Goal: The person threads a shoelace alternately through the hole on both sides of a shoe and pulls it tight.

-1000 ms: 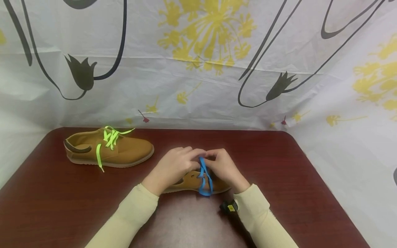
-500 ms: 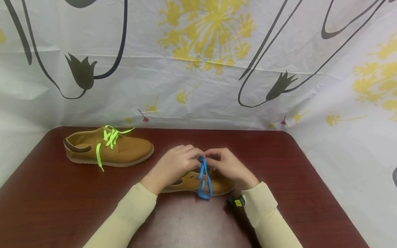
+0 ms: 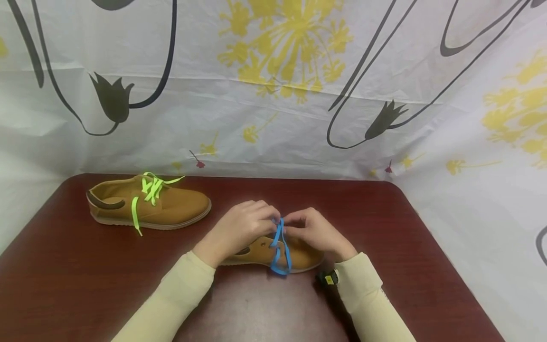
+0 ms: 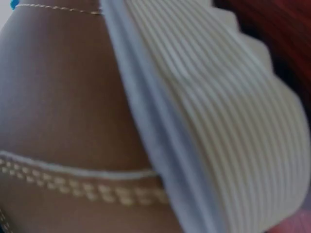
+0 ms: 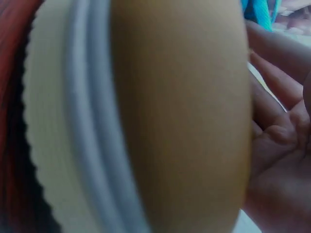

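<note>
A tan shoe (image 3: pixel 252 252) lies on the table between both hands, toe to the right. Its blue shoelace (image 3: pixel 280 259) hangs in a loop down the near side and rises to the fingertips above the shoe. My left hand (image 3: pixel 244 227) pinches the lace at its top, over the shoe's opening. From the right, my right hand (image 3: pixel 318 232) holds its thumb and forefinger at the same lace, above the front of the shoe. The exact grip is partly hidden. In the wrist views the shoe's side (image 4: pixel 63 97) and sole edge fill most of the picture; blue lace (image 5: pixel 261 13) shows at the right wrist view's top.
A second tan shoe (image 3: pixel 179 206) with bright green laces (image 3: pixel 152 189) stands at the back left of the dark red table (image 3: pixel 384 228). Behind it hangs a white patterned sheet (image 3: pixel 256 156). A small black-and-yellow device (image 3: pixel 328 278) sits at the right wrist.
My right hand has shifted slightly right and down, uncovering more of the shoe's toe. The left hand stays almost in place, and the lace loop has swung a little left.
</note>
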The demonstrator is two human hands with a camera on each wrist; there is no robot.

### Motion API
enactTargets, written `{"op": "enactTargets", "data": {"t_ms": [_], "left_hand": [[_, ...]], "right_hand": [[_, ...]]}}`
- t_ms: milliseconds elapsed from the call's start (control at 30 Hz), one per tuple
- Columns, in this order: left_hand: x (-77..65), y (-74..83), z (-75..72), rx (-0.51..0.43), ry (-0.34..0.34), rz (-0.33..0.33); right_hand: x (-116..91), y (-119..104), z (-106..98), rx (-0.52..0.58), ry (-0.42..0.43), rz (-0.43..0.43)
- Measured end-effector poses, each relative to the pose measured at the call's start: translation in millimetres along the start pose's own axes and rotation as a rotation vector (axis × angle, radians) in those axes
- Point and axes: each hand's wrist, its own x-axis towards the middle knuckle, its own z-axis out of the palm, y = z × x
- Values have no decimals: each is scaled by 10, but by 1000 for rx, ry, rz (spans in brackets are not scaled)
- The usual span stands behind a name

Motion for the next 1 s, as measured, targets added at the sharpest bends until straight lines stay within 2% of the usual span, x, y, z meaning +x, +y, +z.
{"op": "enactTargets", "data": {"t_ms": [133,267,467,633,867,1000], "left_hand": [[-11,2,-24,-39,16,-12],[-29,0,-58,-82,10,-32],[-53,-18,-122,-184,20,-89],[-50,-22,-175,-227,27,-106],[-57,-39,-252,-312,52,-164],[-53,-47,-302,-345,61,-168]], "right_hand": [[8,1,26,12,34,40],[0,-12,29,37,31,74],[-6,-32,14,74,22,74],[-6,-26,1,60,26,62],[1,-15,0,73,30,65],[-4,-19,0,71,30,68]]}}
